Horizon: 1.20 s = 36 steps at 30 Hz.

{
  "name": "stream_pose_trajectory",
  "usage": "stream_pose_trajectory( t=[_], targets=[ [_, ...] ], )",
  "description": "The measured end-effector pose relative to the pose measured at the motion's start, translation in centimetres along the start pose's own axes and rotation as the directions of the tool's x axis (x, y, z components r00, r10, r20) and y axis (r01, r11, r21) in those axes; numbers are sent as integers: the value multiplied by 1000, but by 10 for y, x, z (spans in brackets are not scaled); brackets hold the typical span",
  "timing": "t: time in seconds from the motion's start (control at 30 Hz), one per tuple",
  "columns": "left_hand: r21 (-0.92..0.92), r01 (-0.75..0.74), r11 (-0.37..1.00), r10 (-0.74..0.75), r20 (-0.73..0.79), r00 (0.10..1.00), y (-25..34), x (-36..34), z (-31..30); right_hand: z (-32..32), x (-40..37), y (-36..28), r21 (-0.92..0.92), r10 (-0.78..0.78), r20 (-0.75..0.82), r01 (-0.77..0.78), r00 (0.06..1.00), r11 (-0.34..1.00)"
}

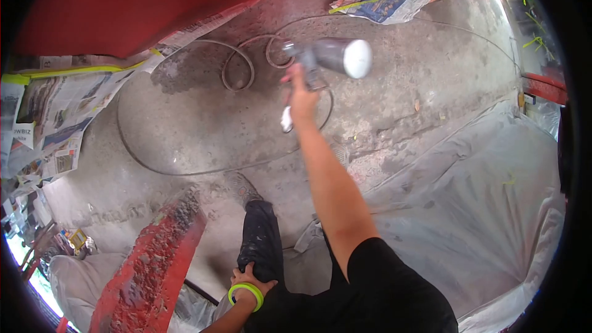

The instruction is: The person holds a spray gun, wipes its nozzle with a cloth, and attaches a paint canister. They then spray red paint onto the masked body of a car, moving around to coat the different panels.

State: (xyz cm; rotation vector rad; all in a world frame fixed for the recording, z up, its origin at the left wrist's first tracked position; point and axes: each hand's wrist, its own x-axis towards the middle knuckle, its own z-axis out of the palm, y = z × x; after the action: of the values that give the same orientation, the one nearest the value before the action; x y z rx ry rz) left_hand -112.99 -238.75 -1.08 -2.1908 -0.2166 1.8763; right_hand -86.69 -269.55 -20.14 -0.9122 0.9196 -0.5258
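You stand on a rough, stained grey concrete floor [203, 135], its surface patched with darker marks. Ahead, your right hand [302, 103] is closed around a grey metal spray gun with a dark, white-ended cylindrical cup [336, 57]; the gun is blurred and held above the floor. Your left hand [251, 277] rests on your dark-trousered leg, fingers spread, a neon yellow-green ring [259, 297] around its wrist. A thin grey hose [252, 74] curls in loops across the concrete. A glossy red panel [154, 3] fills the upper left, edged with printed newspaper sheets [61, 108] and bright yellow tape [80, 72]. A wrinkled pale plastic sheet [468, 179] spreads on your right, and a red, crusted beam [157, 253] slants at lower left.
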Motion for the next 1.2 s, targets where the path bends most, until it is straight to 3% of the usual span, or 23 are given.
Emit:
stream_pose_trajectory(
  t=[0.1,0.2,0.3,0.4,0.53,0.63,0.77,0.83,0.97,1.07,1.2],
  targets=[
    [4,3,1000,-3,-2,1000,3,-1,-1,19,-43,26,-31,120,261,-116,958,993],
    [6,-7,1000,7,-7,1000,3,-1,0,20,-50,21,-59,180,348,-170,920,984],
    [11,-14,1000,14,-14,1000,2,-2,0,-6,-22,2,-187,25,194,12,981,982],
    [4,-18,1000,18,-2,1000,0,-1,0,-43,20,-52,-173,-162,25,164,986,971],
    [-7,-13,1000,13,15,1000,-2,1,-1,-89,76,-120,-372,-444,-183,357,877,857],
    [-14,-5,1000,5,19,1000,-1,0,-2,-82,81,-148,-415,-540,-259,412,801,811],
    [-10,4,1000,-4,33,999,2,-1,-4,-67,51,-119,-274,-383,-125,339,915,900],
    [0,17,1000,-17,47,999,4,-1,-3,-44,12,-94,-238,-233,-15,223,972,945],
    [8,13,1000,-13,42,999,8,0,-1,3,-62,-37,-326,-149,376,281,915,903],
    [8,15,1000,-15,35,999,8,1,0,7,-68,-47,-348,105,470,74,876,935],
    [-2,17,1000,-17,33,999,8,-1,-1,-17,-22,-76,-271,-181,269,255,946,928]
  ],
)
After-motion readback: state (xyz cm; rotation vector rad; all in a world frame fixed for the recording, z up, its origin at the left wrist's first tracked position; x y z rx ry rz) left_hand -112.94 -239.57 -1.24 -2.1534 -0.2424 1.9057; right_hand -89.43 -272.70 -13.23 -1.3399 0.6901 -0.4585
